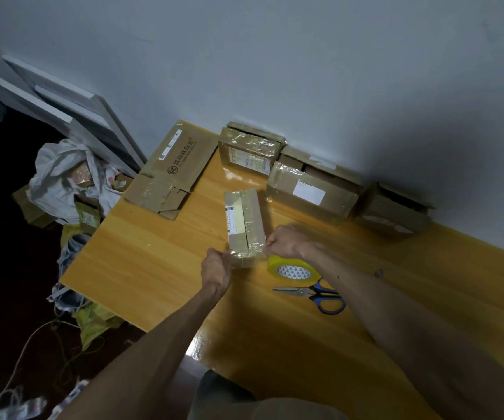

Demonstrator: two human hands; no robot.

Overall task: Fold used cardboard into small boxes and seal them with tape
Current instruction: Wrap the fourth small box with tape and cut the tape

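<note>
A small brown cardboard box (244,221) with a white label and glossy clear tape lies in the middle of the wooden table (153,262). My left hand (214,268) is at its near left corner, fingers curled and pinching a strip of clear tape that runs over the box's near end. My right hand (287,242) pinches the strip's other end at the near right corner. A yellow tape roll (293,268) lies just under my right wrist. Blue-handled scissors (314,294) lie shut beside the roll.
A flattened printed carton (169,168) lies at the table's far left corner. Three taped boxes (308,189) line the wall. Off the left edge are a white bag (63,177), boards leaning on the wall and cables on the dark floor.
</note>
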